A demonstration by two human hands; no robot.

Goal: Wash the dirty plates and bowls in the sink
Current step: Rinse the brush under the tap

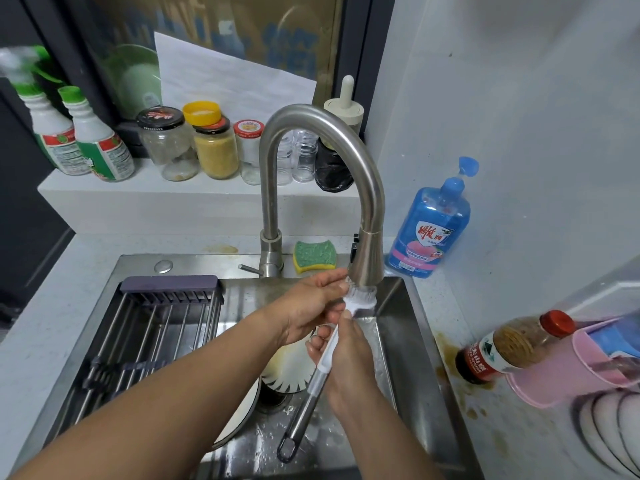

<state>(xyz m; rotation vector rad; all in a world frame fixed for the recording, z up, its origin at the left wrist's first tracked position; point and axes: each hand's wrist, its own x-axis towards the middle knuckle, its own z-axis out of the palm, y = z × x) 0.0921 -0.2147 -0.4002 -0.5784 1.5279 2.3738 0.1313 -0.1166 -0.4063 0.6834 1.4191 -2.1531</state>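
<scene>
Head view: just under the faucet point(322, 161) spout, the right hand point(349, 358) grips the brush point(304, 407) by its white handle while the left hand point(308, 306) pinches the bristle head. Below the faucet, in the sink point(138, 265), a patterned plate point(287, 381) overlaps a white plate point(239, 415) near the drain, with 1 drying rack point(156, 323) left of the faucet.

Even light; seemingly blurred, warped edges
</scene>
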